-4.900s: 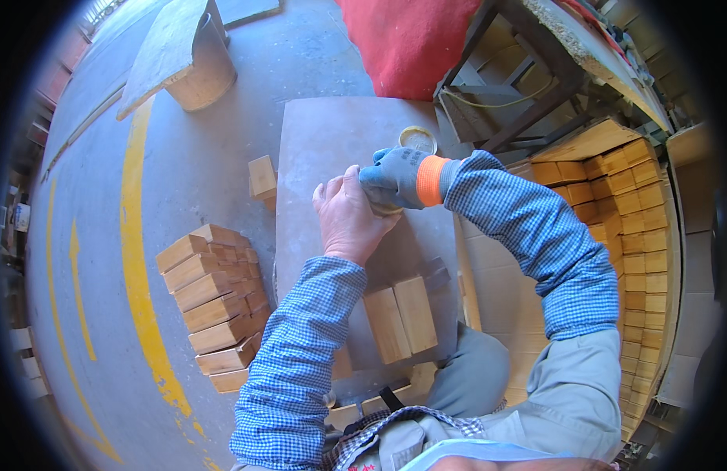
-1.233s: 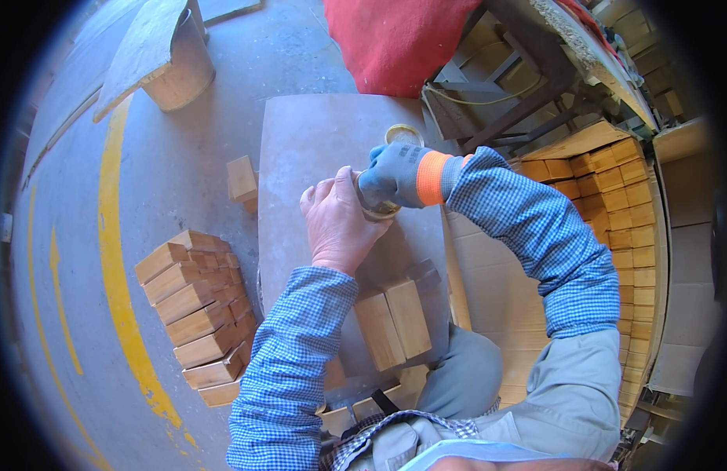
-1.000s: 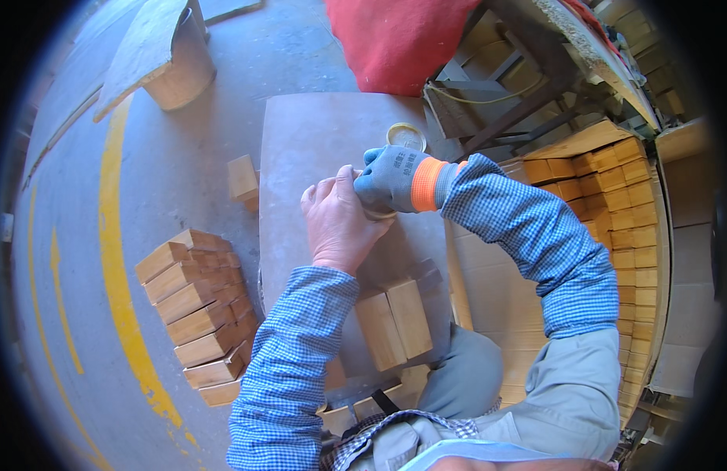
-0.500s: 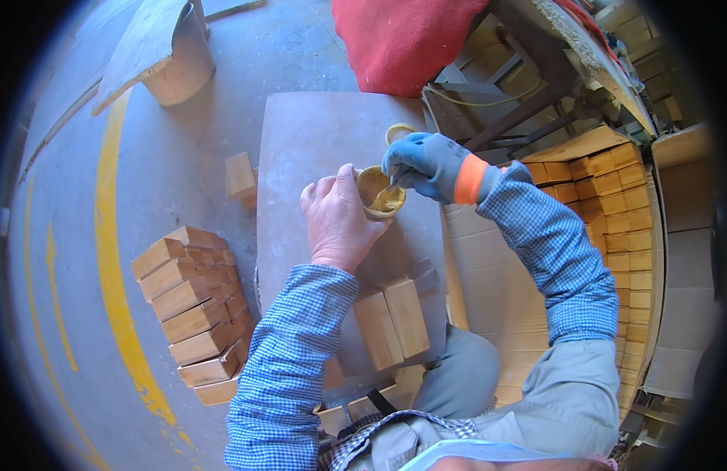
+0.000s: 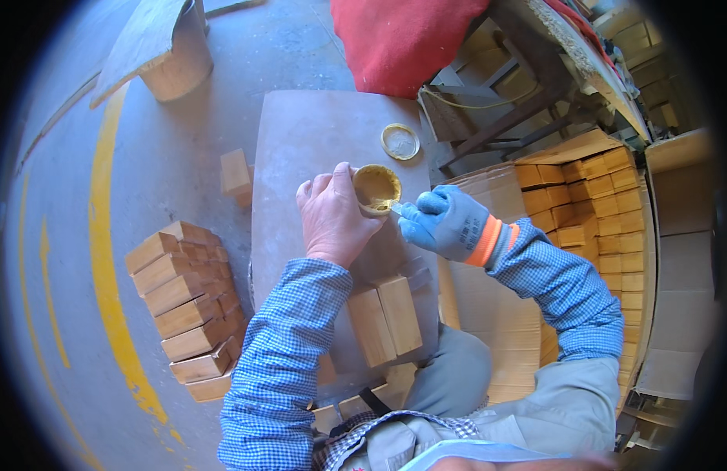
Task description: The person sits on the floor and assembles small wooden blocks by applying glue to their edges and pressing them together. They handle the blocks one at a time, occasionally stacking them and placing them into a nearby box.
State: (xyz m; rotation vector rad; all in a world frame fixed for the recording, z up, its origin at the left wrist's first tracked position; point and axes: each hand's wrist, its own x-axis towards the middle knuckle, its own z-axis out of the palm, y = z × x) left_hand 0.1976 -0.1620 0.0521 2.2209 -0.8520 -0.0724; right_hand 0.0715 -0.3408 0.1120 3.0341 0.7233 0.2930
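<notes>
From above, the bare left hand (image 5: 332, 216) wraps round a small open tin of yellow paste (image 5: 377, 187) over the grey board (image 5: 300, 141). The blue-gloved right hand (image 5: 446, 224) pinches a thin tool (image 5: 395, 208) at the tin's rim.

Mid-frame, a bare left hand (image 5: 332, 220) grips a small yellow tub (image 5: 377, 187) over a grey board (image 5: 316, 133). The blue-gloved right hand (image 5: 446, 224) pokes a small tool (image 5: 395, 208) at its rim. A loose lid (image 5: 400, 142) lies above.
</notes>
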